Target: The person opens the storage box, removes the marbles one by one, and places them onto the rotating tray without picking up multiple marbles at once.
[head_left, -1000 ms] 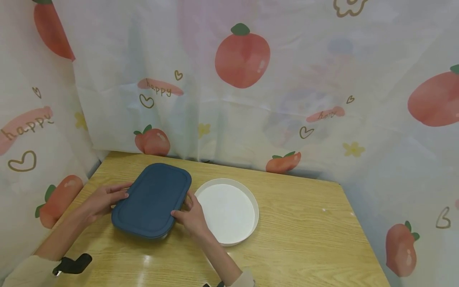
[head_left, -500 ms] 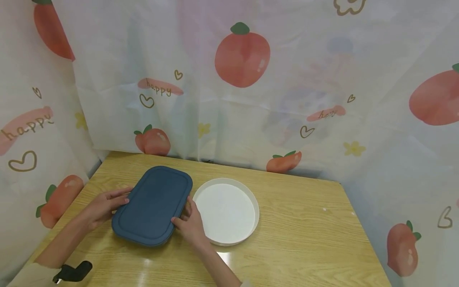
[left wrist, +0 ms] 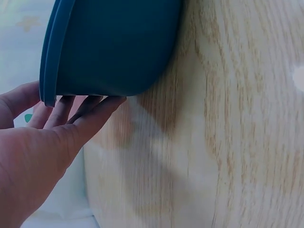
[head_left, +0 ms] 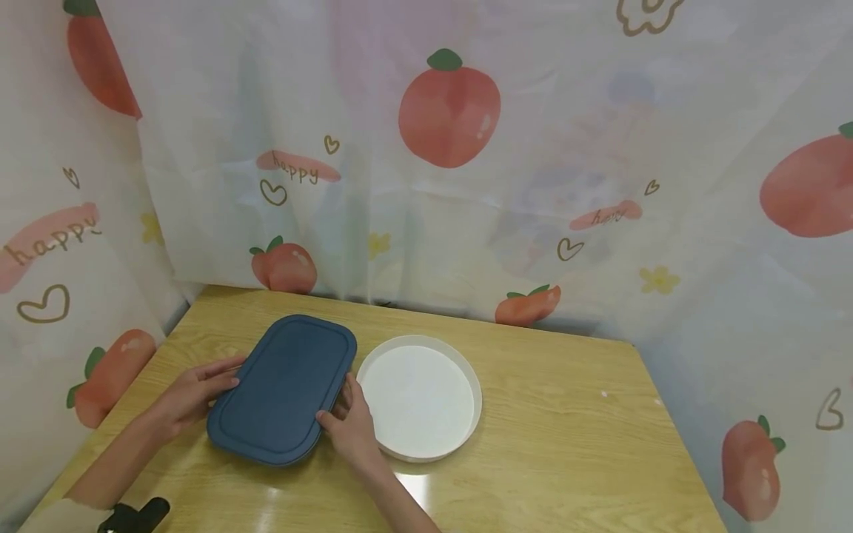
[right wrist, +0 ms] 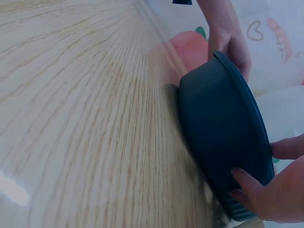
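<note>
A dark blue rectangular box with a rounded lid (head_left: 283, 389) sits at the left of the table, held between both hands. My left hand (head_left: 189, 400) grips its left side; the left wrist view shows the thumb at the lid's rim and the fingers (left wrist: 90, 118) against the wall below. On the opposite side my right hand (head_left: 353, 429) holds the box, thumb at the lid's edge and fingertips (right wrist: 247, 183) on the side wall. The box's base lies close over the wood in both wrist views. Its contents are hidden under the lid.
A round white shallow tray (head_left: 420, 400) with a raised rim lies just right of the box, beside my right hand. The wooden table (head_left: 566, 444) ends at a fruit-printed curtain (head_left: 453, 222) at the back and sides.
The box has come down and slightly nearer to me, with both hands moving along with it. Their hold looks the same, and the white tray stays in place.
</note>
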`<state>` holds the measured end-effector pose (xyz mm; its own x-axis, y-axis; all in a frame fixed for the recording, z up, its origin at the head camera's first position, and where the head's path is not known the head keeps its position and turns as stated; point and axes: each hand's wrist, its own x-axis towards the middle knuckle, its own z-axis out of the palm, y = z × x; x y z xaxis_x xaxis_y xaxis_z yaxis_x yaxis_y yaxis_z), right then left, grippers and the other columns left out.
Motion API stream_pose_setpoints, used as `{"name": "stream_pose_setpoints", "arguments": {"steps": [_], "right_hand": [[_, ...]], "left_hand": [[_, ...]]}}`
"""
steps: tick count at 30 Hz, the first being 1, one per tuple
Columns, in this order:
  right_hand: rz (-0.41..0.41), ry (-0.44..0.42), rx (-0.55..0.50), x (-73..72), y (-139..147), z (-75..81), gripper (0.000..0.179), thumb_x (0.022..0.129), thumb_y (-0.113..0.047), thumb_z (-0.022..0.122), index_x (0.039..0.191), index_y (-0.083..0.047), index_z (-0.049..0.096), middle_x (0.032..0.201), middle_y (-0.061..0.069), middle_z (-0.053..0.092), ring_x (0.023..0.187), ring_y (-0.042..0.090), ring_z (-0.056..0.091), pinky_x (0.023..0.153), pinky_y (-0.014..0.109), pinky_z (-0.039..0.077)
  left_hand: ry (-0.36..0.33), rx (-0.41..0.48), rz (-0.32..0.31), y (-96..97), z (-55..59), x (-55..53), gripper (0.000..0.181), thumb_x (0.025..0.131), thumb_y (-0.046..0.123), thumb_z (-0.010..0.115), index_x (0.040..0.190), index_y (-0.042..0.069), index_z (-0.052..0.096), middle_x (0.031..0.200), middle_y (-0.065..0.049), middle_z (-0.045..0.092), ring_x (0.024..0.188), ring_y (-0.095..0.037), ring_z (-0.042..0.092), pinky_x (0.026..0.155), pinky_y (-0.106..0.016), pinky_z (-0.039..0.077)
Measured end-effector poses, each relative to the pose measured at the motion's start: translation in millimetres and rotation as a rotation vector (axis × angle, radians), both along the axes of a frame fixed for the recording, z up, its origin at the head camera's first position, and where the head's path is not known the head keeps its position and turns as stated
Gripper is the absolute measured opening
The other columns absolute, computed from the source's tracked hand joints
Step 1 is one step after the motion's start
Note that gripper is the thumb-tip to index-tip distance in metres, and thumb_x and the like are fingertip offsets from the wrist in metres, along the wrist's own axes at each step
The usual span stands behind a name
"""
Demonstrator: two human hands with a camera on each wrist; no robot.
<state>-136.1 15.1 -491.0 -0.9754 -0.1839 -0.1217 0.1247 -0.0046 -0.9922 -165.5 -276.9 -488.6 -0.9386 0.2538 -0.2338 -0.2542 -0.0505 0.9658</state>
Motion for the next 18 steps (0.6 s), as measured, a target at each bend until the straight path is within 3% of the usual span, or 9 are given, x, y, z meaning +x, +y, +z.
{"name": "stream_pose_setpoints", "arguments": {"steps": [9, 13, 18], "right_hand": [[-0.001, 0.054, 0.011, 2.9, -0.5, -2.4, 0.078, 0.093, -0.003, 0.066, 0.156, 0.004, 0.020, 0.156, 0.026, 0.030, 0.131, 0.043, 0.047, 0.099, 0.042, 0.048], [0.003, 0.084, 0.055, 7.7, 1.0, -4.5, 0.079, 0.094, -0.014, 0.068, 0.155, 0.005, 0.021, 0.155, 0.026, 0.031, 0.136, 0.043, 0.040, 0.107, 0.047, 0.039], [0.071, 0.064, -0.052, 10.8, 4.4, -11.6, 0.091, 0.089, -0.021, 0.076, 0.157, 0.000, 0.019, 0.158, 0.020, 0.028, 0.144, 0.037, 0.030, 0.113, 0.044, 0.032]], "left_hand": [[0.009, -0.012, 0.002, 2.4, -0.2, 1.3, 0.061, 0.103, 0.013, 0.057, 0.156, 0.001, 0.029, 0.127, 0.012, 0.056, 0.107, -0.005, 0.063, 0.086, -0.037, 0.055], [-0.001, -0.017, 0.014, 3.9, 1.0, 2.5, 0.059, 0.103, 0.013, 0.057, 0.155, 0.003, 0.032, 0.126, 0.011, 0.056, 0.106, -0.005, 0.063, 0.086, -0.037, 0.055], [-0.015, -0.014, 0.030, 4.6, 1.8, 3.8, 0.057, 0.103, 0.013, 0.058, 0.155, 0.005, 0.035, 0.122, 0.012, 0.058, 0.105, -0.006, 0.063, 0.085, -0.037, 0.055]]}}
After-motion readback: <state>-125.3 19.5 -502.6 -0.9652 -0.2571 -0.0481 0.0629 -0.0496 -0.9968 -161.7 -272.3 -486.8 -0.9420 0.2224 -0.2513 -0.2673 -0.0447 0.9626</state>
